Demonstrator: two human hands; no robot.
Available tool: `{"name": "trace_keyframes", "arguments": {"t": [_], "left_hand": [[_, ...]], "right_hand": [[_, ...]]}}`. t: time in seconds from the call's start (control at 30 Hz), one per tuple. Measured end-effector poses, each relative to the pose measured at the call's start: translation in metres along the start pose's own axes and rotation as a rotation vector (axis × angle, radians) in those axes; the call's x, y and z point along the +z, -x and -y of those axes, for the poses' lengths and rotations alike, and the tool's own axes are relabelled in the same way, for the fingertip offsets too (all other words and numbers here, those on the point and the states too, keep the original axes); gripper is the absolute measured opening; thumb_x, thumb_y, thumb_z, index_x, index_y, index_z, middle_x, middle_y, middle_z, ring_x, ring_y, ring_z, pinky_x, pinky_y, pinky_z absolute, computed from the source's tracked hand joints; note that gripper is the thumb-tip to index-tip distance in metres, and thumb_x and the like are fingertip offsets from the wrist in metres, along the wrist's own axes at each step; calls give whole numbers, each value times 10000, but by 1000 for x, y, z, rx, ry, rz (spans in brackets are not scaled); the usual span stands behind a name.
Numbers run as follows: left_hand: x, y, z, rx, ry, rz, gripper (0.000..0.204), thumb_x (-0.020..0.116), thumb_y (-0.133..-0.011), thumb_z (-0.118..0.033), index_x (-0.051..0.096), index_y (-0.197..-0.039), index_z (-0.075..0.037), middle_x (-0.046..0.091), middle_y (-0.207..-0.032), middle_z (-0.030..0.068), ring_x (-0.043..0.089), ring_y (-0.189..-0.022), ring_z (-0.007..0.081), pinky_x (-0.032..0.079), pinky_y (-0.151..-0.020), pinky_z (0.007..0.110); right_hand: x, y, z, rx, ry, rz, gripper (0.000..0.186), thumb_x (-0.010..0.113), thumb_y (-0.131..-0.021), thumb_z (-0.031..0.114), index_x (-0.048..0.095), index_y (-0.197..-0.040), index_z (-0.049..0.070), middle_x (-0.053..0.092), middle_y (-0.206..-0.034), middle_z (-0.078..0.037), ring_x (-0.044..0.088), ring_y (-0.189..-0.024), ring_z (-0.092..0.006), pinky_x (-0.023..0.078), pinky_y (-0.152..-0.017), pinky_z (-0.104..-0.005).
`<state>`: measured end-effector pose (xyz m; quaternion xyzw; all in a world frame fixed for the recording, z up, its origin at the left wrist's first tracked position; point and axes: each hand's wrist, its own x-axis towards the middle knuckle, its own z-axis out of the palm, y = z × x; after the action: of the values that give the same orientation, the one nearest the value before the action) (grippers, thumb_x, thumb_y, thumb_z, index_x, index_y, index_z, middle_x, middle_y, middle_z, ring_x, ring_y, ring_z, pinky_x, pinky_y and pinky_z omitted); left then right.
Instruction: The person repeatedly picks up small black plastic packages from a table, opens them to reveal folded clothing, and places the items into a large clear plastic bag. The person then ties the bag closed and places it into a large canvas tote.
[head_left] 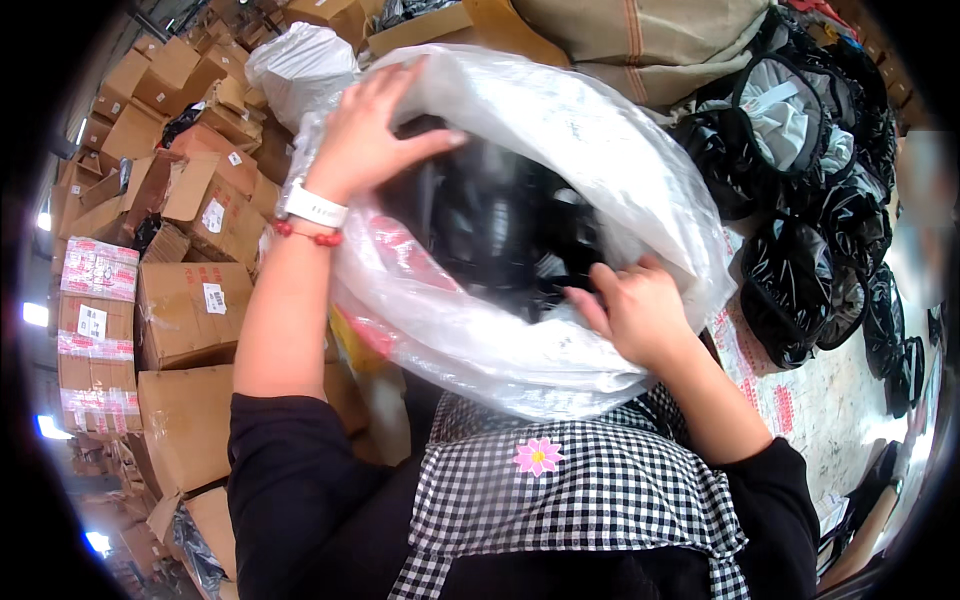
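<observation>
A large clear-white plastic bag [660,180] stands wide open in front of me, its rim rolled outward. Shiny black items [500,215] fill its inside; their exact kind cannot be made out. At the bag's far left rim is my left hand [370,135], fingers spread and thumb stretched over the opening, slightly blurred. My right hand [645,310] is at the near right rim, its fingers curled round the plastic and its thumb pointing inward. Some of its fingers are hidden.
Cardboard boxes [195,310] are piled along the left. On the right, several glossy black bundles [790,280] lie on a pale table [775,400]. A beige woven sack [640,40] stands behind the bag. Part of another person's forearm [868,535] shows at the lower right.
</observation>
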<state>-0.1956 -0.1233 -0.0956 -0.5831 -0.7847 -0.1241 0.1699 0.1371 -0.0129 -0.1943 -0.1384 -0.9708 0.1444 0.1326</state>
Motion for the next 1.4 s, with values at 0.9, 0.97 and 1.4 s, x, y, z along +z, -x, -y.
{"name": "trace_keyframes", "arguments": {"t": [0.9, 0.97, 1.4], "left_hand": [[86, -18, -42, -124, -121, 252, 1169, 587, -707, -894, 369, -1575, -142, 240, -1680, 126, 234, -1520, 378, 179, -1191, 544], [85, -14, -39, -91, -105, 196, 1158, 590, -705, -894, 370, -1575, -163, 249, -1676, 134, 249, -1513, 392, 174, -1196, 548], [-15, -16, -20, 114, -103, 356, 752, 558, -910, -677, 585, -1404, -111, 511, -1511, 115, 421, -1433, 309, 169, -1207, 559]], "right_hand": [[16, -15, -66, -20, -109, -35, 605, 663, -922, 386, 575, -1359, -23, 431, -1559, -188, 503, -1362, -353, 406, -1140, -408], [20, -18, -69, -66, -104, -78, 580, 677, -922, 367, 596, -1329, -39, 471, -1522, -213, 420, -1431, -351, 352, -1179, -402], [47, -36, -74, -110, 120, -176, 445, 654, -904, 361, 696, -1207, 38, 593, -1410, -143, 506, -1353, -319, 415, -1108, -435]]}}
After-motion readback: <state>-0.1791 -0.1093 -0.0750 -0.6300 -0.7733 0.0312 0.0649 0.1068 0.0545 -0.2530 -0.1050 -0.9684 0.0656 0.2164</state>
